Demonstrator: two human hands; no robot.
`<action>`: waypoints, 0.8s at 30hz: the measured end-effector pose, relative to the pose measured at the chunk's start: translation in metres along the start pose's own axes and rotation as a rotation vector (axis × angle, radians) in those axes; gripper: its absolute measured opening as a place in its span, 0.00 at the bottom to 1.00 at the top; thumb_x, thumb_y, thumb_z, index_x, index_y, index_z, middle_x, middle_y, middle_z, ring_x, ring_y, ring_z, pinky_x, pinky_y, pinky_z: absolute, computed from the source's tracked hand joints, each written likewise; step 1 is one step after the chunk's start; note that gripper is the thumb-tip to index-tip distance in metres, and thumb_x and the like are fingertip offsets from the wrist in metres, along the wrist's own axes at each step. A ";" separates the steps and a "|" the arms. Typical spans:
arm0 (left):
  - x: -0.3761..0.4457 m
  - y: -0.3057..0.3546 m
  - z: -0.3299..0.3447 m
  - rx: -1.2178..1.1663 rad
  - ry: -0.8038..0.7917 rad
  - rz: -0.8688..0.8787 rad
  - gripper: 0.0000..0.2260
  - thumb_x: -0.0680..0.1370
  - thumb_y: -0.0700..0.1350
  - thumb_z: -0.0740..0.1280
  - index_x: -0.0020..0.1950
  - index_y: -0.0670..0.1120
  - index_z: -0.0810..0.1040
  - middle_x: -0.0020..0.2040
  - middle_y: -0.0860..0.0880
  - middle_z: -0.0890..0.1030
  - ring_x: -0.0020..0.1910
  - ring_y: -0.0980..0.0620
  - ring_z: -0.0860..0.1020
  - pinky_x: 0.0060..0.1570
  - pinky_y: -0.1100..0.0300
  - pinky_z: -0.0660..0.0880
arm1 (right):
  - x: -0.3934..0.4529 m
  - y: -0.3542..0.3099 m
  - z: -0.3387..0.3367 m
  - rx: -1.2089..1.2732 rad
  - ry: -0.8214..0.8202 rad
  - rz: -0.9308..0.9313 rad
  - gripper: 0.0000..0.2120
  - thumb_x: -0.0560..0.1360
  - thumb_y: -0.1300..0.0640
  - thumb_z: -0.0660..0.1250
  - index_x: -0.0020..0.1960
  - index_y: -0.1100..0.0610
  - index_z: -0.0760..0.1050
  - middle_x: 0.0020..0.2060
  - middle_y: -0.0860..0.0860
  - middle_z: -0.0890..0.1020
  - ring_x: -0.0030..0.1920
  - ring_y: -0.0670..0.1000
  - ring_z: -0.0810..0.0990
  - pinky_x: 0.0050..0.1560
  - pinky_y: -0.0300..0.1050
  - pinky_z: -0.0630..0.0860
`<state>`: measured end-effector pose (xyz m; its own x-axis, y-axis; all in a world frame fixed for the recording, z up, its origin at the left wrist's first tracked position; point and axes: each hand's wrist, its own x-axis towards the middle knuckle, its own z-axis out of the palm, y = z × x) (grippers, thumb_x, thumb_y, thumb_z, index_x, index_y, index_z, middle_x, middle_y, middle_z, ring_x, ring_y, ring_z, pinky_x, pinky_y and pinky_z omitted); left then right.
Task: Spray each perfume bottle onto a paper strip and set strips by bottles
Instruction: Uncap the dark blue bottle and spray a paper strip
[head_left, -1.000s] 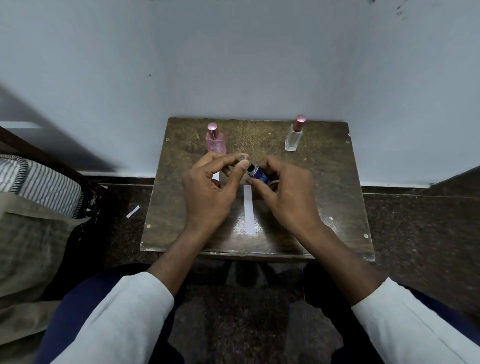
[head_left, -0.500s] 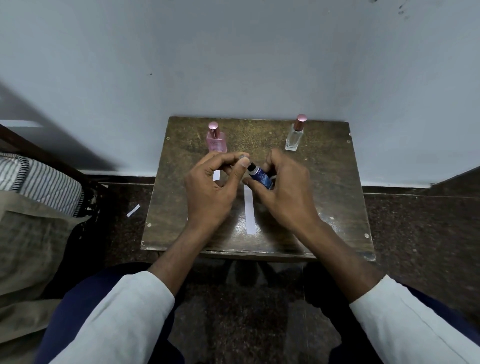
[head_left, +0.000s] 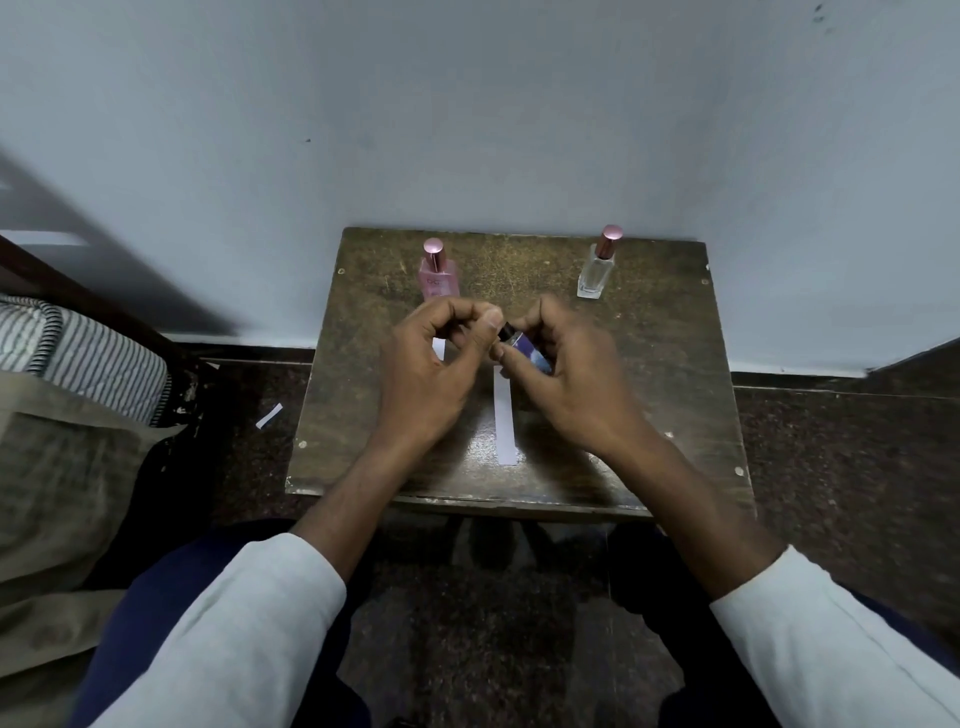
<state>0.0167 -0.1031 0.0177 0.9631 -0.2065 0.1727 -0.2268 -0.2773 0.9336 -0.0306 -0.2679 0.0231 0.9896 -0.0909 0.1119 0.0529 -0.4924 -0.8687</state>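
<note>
Pale blue-grey wall (head_left: 467, 130) filled the upper half of the frame, and dark speckled floor (head_left: 831, 467) lay below it. Folded striped and beige bedding (head_left: 78, 415) occupied the left edge. A worn brown wooden counter (head_left: 675, 364) stood against the wall at centre frame.

Above the counter's middle, the left hand (head_left: 431, 374) had its fingers curled, thumb and forefinger pinched at the tip of a small blue bottle (head_left: 524, 348); whether it gripped a cap could not be told. The right hand (head_left: 571, 379) gripped the blue bottle, which was tilted with its dark neck pointing toward the left hand.

A pink bottle (head_left: 438, 273) with a pink cap stood upright at the counter's upper left, a short paper strip (head_left: 439, 349) just below it, partly hidden by the left hand. A clear bottle (head_left: 597, 270) with a rose cap stood upright at the upper right. A long paper strip (head_left: 505, 421) lay flat at centre, between the wrists. A paper scrap (head_left: 269, 415) lay on the floor left of the counter.
</note>
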 end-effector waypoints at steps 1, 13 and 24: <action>-0.001 0.001 0.001 0.033 -0.018 0.023 0.06 0.84 0.48 0.72 0.55 0.46 0.85 0.49 0.53 0.86 0.47 0.50 0.83 0.49 0.59 0.80 | -0.001 -0.001 0.000 -0.055 0.026 -0.018 0.12 0.79 0.53 0.75 0.48 0.52 0.71 0.39 0.47 0.80 0.40 0.47 0.81 0.41 0.46 0.79; 0.000 -0.002 -0.007 0.507 -0.120 0.315 0.12 0.90 0.47 0.58 0.48 0.47 0.74 0.43 0.52 0.71 0.39 0.52 0.71 0.37 0.57 0.66 | -0.007 -0.007 0.003 -0.236 -0.099 -0.167 0.04 0.85 0.55 0.66 0.54 0.55 0.74 0.40 0.42 0.74 0.40 0.40 0.73 0.42 0.32 0.67; 0.010 0.002 -0.011 0.048 0.123 -0.098 0.25 0.89 0.51 0.58 0.31 0.51 0.64 0.27 0.50 0.63 0.27 0.52 0.61 0.29 0.51 0.55 | -0.009 -0.007 0.002 -0.203 -0.063 -0.175 0.05 0.87 0.56 0.62 0.56 0.56 0.74 0.40 0.41 0.73 0.40 0.42 0.72 0.40 0.34 0.66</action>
<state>0.0274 -0.0958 0.0248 0.9908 -0.0608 0.1211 -0.1345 -0.3355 0.9324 -0.0401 -0.2620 0.0272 0.9745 0.0618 0.2157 0.2020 -0.6602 -0.7234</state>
